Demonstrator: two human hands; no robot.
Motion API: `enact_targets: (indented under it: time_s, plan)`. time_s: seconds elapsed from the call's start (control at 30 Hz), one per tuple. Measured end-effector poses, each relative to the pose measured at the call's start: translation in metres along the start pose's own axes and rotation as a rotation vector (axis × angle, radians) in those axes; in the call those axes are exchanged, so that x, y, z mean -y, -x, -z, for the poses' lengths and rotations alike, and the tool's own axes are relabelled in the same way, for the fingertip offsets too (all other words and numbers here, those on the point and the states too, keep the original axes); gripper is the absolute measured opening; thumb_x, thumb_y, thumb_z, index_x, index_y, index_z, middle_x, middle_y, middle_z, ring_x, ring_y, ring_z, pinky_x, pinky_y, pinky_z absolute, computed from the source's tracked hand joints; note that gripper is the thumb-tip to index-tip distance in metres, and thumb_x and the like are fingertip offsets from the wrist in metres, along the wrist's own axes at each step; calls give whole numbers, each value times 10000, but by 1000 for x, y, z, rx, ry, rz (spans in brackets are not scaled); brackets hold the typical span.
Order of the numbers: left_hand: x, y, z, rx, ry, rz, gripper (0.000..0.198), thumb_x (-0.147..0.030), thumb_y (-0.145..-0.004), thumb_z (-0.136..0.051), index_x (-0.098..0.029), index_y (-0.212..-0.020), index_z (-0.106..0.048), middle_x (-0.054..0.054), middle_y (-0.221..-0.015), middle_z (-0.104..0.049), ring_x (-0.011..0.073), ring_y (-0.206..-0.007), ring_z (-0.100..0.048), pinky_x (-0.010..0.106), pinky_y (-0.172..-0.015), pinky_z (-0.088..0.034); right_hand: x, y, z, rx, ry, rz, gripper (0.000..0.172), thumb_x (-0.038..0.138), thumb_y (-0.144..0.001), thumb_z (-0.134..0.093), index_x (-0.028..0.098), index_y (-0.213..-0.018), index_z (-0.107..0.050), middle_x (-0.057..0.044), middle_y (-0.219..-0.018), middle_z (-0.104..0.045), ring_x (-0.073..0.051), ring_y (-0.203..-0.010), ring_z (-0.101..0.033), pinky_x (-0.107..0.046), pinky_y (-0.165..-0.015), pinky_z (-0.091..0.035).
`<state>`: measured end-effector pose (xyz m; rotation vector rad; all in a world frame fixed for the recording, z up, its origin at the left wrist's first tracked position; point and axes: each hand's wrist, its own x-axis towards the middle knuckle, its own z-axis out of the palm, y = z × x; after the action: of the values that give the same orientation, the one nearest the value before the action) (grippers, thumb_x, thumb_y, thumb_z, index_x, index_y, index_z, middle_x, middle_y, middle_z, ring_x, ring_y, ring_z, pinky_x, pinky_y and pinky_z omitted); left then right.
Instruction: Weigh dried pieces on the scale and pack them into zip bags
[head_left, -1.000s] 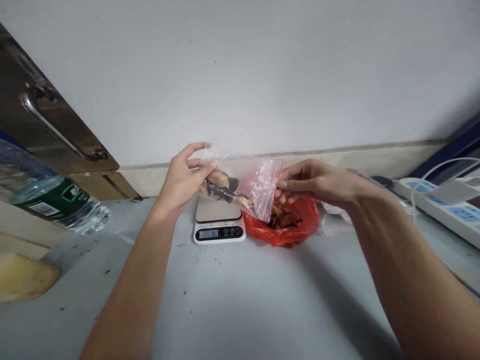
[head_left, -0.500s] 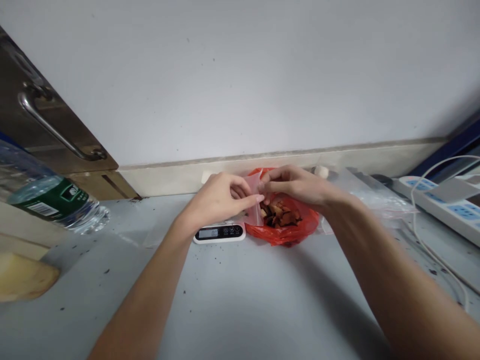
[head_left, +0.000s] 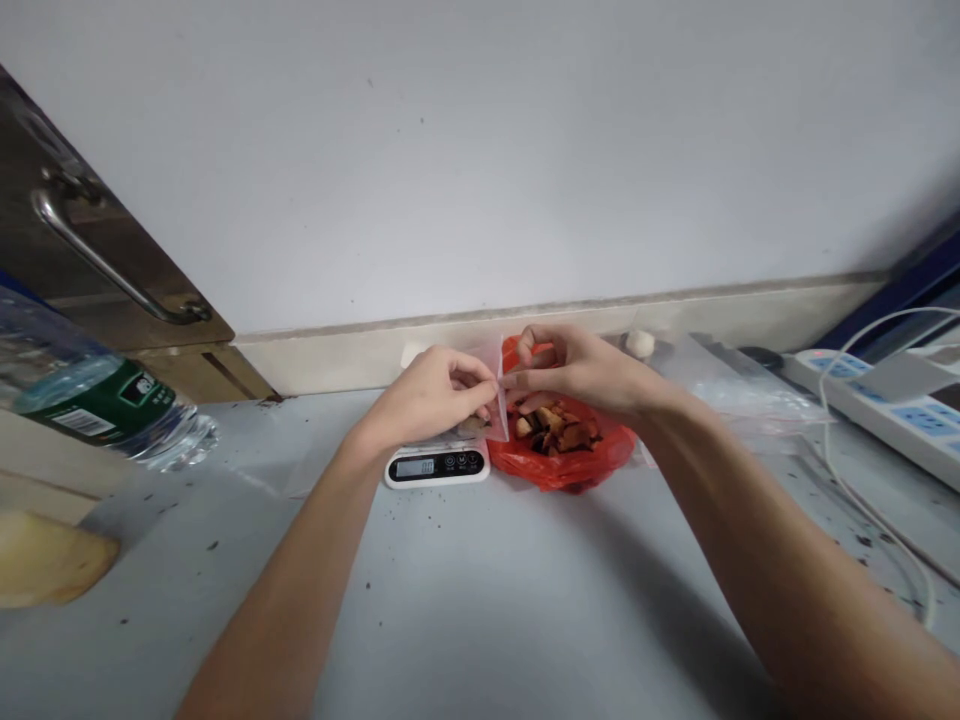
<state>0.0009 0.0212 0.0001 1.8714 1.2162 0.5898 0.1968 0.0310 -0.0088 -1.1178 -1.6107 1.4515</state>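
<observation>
Both my hands pinch the top edge of a small clear zip bag (head_left: 496, 398) just above a white digital scale (head_left: 436, 464). My left hand (head_left: 433, 395) grips the bag's left side with closed fingers. My right hand (head_left: 576, 370) pinches it from the right. The bag hangs down between them, and most of it is hidden behind my left hand. Directly behind and to the right lies an open red plastic bag (head_left: 564, 452) holding brown and dark dried pieces (head_left: 561, 428).
A water bottle (head_left: 97, 398) lies at the left beside a yellowish object (head_left: 45, 556). Clear plastic bags (head_left: 720, 390) lie to the right. A white power strip (head_left: 885, 415) with a cable is at far right. A metal door handle (head_left: 105, 265) is at upper left.
The zip bag was held wide open and high between my hands a second ago. My hands have come together and lowered it over the scale, pinching its top edge.
</observation>
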Motion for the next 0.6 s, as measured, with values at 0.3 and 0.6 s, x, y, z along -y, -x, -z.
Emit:
enact_targets:
  time_s: [0.3,0.6]
  plan:
    - [0,1,1,-3,15,7,246,-105,-844,-586,-177,-672,-746,-3,-676,-729,118,-638,-670,186,-588,-510,0,-2,-4,-77,90,29,273,161,-681,-771,230,-661,-507,41,-626,-637,-126,-608,-640,-230,-554,-513]
    - [-4,1,-1,19,53,19,281,-118,-889,-584,-178,-670,-751,26,-727,-763,141,-688,-703,224,-659,-559,4,3,-3,-39,142,31,259,224,-697,-768,236,-704,-509,17,-650,-691,-156,-628,-676,-249,-566,-520]
